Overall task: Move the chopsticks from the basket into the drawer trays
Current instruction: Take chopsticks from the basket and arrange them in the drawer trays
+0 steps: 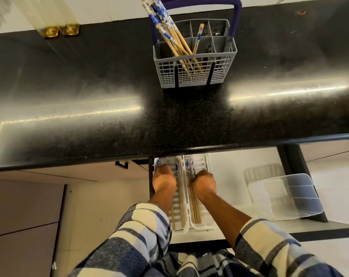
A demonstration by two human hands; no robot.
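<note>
- The left hand (164,179) lies over the left slotted white plastic tray (179,226) at 6 o'clock; its grip is hidden.
- The right hand (204,183) pinches blue-patterned bamboo chopsticks (190,172) in the right white tray (204,223).
- More chopsticks lean in the grey plastic basket (195,72) at 12 o'clock.
- Lay them parallel, tips aligned, before letting go.

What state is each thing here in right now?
Drawer: open.
Basket: upright, chopsticks still inside.
Left tray: holds chopsticks.
Right tray: holds chopsticks.
Left hand: down in left tray.
Right hand: on right tray's chopsticks.
Clear bin: on its side.
</note>
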